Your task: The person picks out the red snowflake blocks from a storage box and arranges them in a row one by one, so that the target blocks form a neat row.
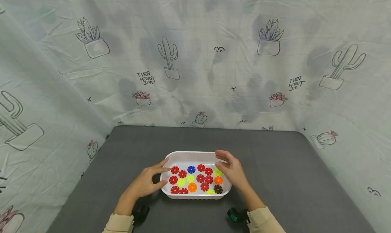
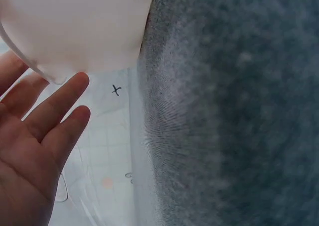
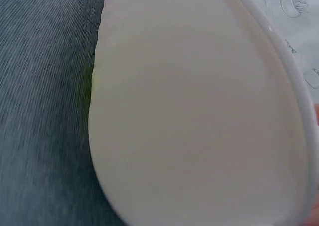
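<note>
A white rectangular tray (image 1: pixel 195 196) with rounded corners stands on the grey table and holds several notched plastic discs, including red discs (image 1: pixel 201 178), a blue disc (image 1: pixel 191 169), yellow-green discs, orange discs and a dark brown disc (image 1: pixel 218 189). My left hand (image 1: pixel 145 181) is at the tray's left end, its fingers extended and spread along the rim. In the left wrist view, these straight fingers (image 2: pixel 60 104) lie close to the tray's outer wall (image 2: pixel 79 27). Over the far right corner is my right hand (image 1: pixel 234 172), fingers loosely bent. The tray's end wall (image 3: pixel 199 111) fills most of the right wrist view.
The grey tabletop (image 1: pixel 262 155) extends around the tray. A whitish curtain (image 1: pixel 195 66) printed with cacti hangs behind and at both sides. Dark wrist devices (image 1: pixel 237 215) sit by both cuffs.
</note>
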### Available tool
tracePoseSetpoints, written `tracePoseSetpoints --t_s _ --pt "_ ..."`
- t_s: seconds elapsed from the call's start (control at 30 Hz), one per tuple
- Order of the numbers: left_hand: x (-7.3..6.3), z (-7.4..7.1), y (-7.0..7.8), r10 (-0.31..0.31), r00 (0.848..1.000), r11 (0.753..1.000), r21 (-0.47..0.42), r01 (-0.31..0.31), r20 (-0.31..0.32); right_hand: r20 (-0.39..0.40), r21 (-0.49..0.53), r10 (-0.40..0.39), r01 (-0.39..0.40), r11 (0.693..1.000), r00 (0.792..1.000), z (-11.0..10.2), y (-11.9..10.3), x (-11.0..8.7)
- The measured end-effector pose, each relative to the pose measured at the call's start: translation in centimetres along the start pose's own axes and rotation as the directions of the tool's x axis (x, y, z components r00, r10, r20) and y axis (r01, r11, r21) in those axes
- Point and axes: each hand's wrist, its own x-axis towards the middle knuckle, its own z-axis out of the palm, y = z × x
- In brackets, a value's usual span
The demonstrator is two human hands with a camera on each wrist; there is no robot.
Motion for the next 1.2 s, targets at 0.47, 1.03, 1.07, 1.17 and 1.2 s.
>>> tracePoseSetpoints --t_s 0.47,1.03,1.07,1.17,1.2 --pt "-0.2 0.4 -0.3 -0.02 1.0 0.999 -0.031 0.021 0.016 0.035 -0.044 0.164 -0.162 0.986 0.986 3.0 1.5 2.1" --pt "-0.2 0.5 -0.5 -0.04 0.999 0.998 -0.056 0.041 0.017 0.034 -0.281 0.285 -0.264 0.923 0.958 4.2 2.2 3.2" --pt "-0.2 0.5 -0.5 -0.04 0.999 0.998 -0.056 0.041 0.017 0.032 -0.298 0.285 -0.263 0.918 0.958 4.2 2.2 3.2" --pt "-0.2 0.5 -0.5 -0.042 0.999 0.997 -0.059 0.043 0.018 0.026 -0.341 0.283 -0.258 0.904 0.959 4.3 2.2 3.3" --pt "-0.2 0.5 -0.5 -0.042 0.999 0.997 -0.058 0.043 0.018 0.026 -0.352 0.28 -0.253 0.901 0.96 4.3 2.3 3.3"
